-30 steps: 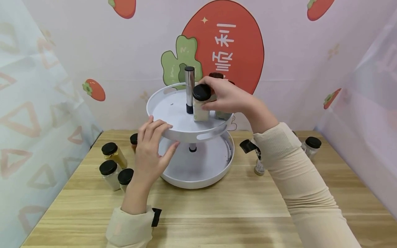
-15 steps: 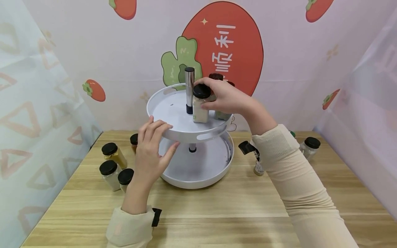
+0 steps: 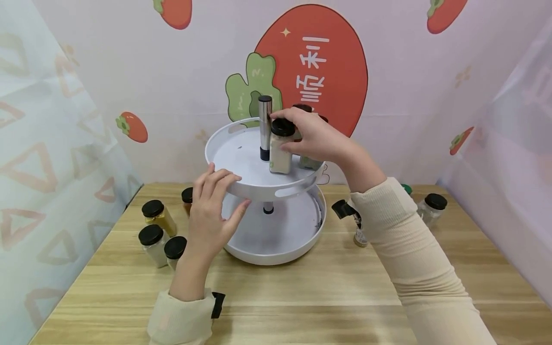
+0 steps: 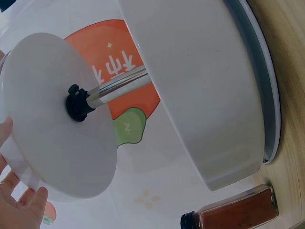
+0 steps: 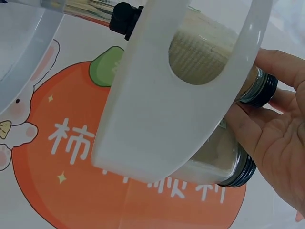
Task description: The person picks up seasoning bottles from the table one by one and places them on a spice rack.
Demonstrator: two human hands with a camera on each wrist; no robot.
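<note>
On the upper tier (image 3: 241, 165) of a white two-tier turntable stands a clear jar (image 3: 280, 158) of pale powder with a black lid. My right hand (image 3: 323, 136) pinches it near the top, thumb in front and fingers behind. Two more dark-lidded jars stand behind that hand, mostly hidden; in the right wrist view a jar (image 5: 214, 152) shows beyond the tier's wall. My left hand (image 3: 209, 208) touches the upper tier's front left rim with spread fingertips, thumb lower down. From below, the left wrist view shows the tier's underside (image 4: 52, 157) and those fingers (image 4: 35, 205).
The lower tier (image 3: 276, 235) sits on the wooden table (image 3: 302, 306). Left of it stand several black-lidded jars, including a yellow one (image 3: 161, 218) and a red-brown one (image 4: 238, 210). At right are a black-lidded jar (image 3: 431, 211), a green lid (image 3: 407, 189) and a small bottle (image 3: 360, 238).
My right fingertips reach slightly farther left behind the jar's lid than a second ago. The left hand stays at the tier's rim.
</note>
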